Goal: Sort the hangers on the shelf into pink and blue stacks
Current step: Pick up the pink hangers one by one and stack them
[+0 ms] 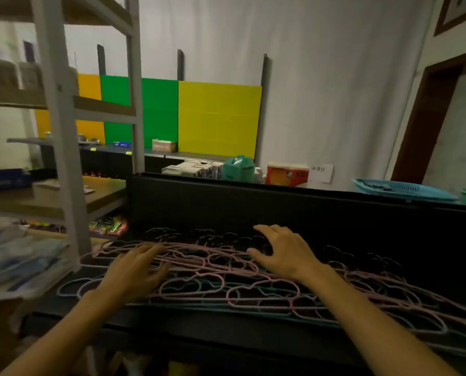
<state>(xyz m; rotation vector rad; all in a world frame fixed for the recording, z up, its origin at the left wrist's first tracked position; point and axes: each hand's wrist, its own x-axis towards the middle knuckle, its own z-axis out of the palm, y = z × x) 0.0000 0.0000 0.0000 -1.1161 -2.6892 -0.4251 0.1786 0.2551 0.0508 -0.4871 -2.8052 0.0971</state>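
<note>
Hands: While both reach forward over the heap at about the same depth, the left hand lies with fingers fairly straight on the pink wire at the heap's left end, and the right hand hovers or rests just over the middle with fingers spread and lightly bent; neither plainly grips a hanger.

Nearer hand: the left hand touches the top pink hangers; the right hand sits toward the back edge of the heap, whether touching or just above I cannot tell.

Task's thing: a mixed pile of thin cloud-shaped hangers, pink ones mostly on top and blue hangers showing through beneath and along the front edge.

Long axis: the pile runs left to right across the black shelf, dropping toward the lower right of the view, so it lies crosswise to both forearms.

Direction: the hangers lie straight ahead and below the hands, spreading well past the right hand to the right.

State of sort: no separate pink or blue stack is visible; colours are interleaved, so sorting looks barely begun.

Next move, as I judge it: lifting a top pink hanger free without dragging its tangled neighbours along.

Beyond: a black back panel stands behind the pile, a blue basket above it at right.
</note>
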